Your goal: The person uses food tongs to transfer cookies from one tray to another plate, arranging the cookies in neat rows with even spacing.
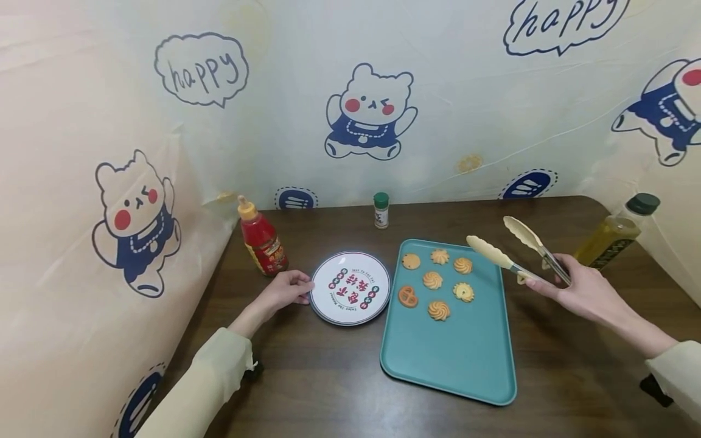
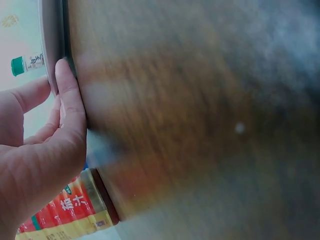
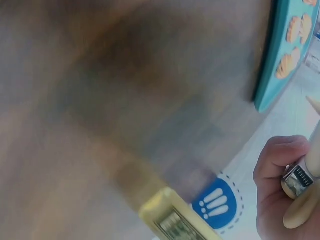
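My left hand (image 1: 283, 288) pinches the left rim of a white plate (image 1: 335, 304) with red and green lettering; in the left wrist view the thumb lies above the rim and fingers below. My right hand (image 1: 582, 287) grips a pair of cream-tipped metal tongs (image 1: 557, 267), whose arms are spread apart over the right edge of a teal tray (image 1: 449, 359). Several cookies lie on the tray's far half, among them a pretzel-shaped one (image 1: 408, 296) and a swirled one (image 1: 439, 310). Nothing is between the tong tips.
A red sauce bottle (image 1: 265, 240) with a yellow cap stands behind my left hand. At the back is a small green-capped shaker (image 1: 381, 211). An oil bottle (image 1: 610, 237) stands just beyond my right hand. Patterned sheeting (image 1: 285, 121) borders the brown table (image 1: 306, 377).
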Tool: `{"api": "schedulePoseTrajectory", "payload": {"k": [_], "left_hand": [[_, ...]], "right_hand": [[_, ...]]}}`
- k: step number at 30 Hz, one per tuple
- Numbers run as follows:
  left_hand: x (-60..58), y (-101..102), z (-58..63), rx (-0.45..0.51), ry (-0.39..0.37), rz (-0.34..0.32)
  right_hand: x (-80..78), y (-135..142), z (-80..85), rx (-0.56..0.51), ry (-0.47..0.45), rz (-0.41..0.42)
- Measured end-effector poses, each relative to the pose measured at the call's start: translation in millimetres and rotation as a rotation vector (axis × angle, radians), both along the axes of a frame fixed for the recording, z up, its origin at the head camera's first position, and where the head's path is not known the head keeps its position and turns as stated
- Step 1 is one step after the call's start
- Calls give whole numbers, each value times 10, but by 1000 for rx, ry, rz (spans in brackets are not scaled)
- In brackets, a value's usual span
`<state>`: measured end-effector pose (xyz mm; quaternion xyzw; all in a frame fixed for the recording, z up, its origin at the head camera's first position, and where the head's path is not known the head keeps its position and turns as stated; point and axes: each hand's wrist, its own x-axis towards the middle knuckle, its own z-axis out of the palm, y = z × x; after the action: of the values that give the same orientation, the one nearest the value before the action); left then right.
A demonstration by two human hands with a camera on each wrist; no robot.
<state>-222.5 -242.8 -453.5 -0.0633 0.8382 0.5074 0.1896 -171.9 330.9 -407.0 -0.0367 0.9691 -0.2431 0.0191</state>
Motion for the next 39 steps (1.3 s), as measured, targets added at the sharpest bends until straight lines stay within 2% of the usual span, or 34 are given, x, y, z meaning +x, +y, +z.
{"api": "schedulePoseTrajectory", "payload": {"k": [7, 15, 23, 39], "left_hand": [[7, -43, -6, -8, 3, 1], [2, -25, -7, -29, 5, 16], [30, 2, 1, -34, -3, 19], [28, 40, 53, -41, -7, 12]], "right_hand": [[-100, -38, 142, 86, -1, 94], [-186, -53, 132, 167, -13, 209], [-194, -57, 50, 196, -20, 247], [-187, -60, 12, 209, -27, 250]]}}
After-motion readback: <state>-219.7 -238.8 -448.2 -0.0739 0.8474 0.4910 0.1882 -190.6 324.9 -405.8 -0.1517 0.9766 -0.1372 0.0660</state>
